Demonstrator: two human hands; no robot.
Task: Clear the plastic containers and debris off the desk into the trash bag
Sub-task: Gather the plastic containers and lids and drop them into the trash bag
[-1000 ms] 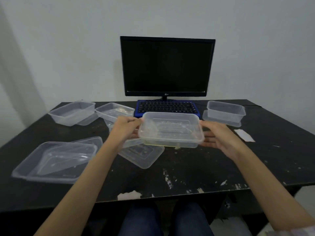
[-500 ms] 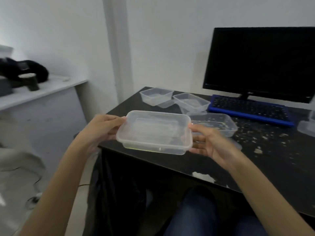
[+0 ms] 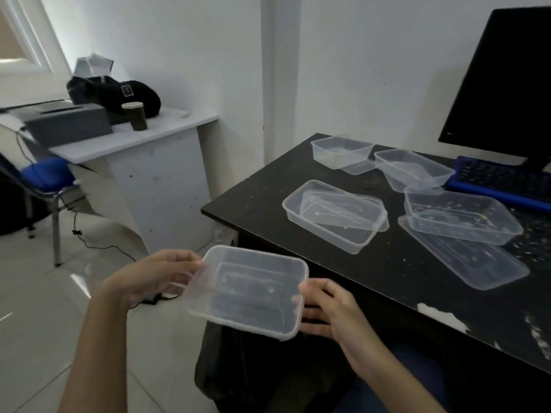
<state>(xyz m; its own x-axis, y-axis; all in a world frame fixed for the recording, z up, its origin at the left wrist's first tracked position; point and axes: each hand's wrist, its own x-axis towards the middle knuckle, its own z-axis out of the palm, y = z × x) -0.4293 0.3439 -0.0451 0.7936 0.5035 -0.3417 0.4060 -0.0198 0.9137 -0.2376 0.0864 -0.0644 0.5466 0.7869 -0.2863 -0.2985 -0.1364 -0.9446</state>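
Since the container (image 3: pixel 249 290) was out over the middle of the table (image 3: pixel 268 186) a second ago and now hangs off the table's left front corner, right above the dark trash bag (image 3: pixel 235 362), we're basically at the drop. Our left hand (image 3: pixel 149 277) pinches its left rim with curled fingers, our right hand (image 3: pixel 325 308) cups the right end, fingers bent under the base. So 1 tub is nearly cleared, and letting go looks like all that's left for it.

Plenty more to do though. Back on the table we count 4 more tubs: a stacked one (image 3: pixel 334 216) nearest the corner, 2 (image 3: pixel 343 153) (image 3: pixel 413 169) toward the wall, and 1 (image 3: pixel 459 217) sitting on a flat lid (image 3: pixel 477 263) further right, plus crumbs (image 3: pixel 533 239) scattered beyond it. Keyboard (image 3: pixel 501 183) and monitor (image 3: pixel 507 84) sit behind those. Nothing blocks the bag, though how wide its mouth gapes under the tub we can't really tell.
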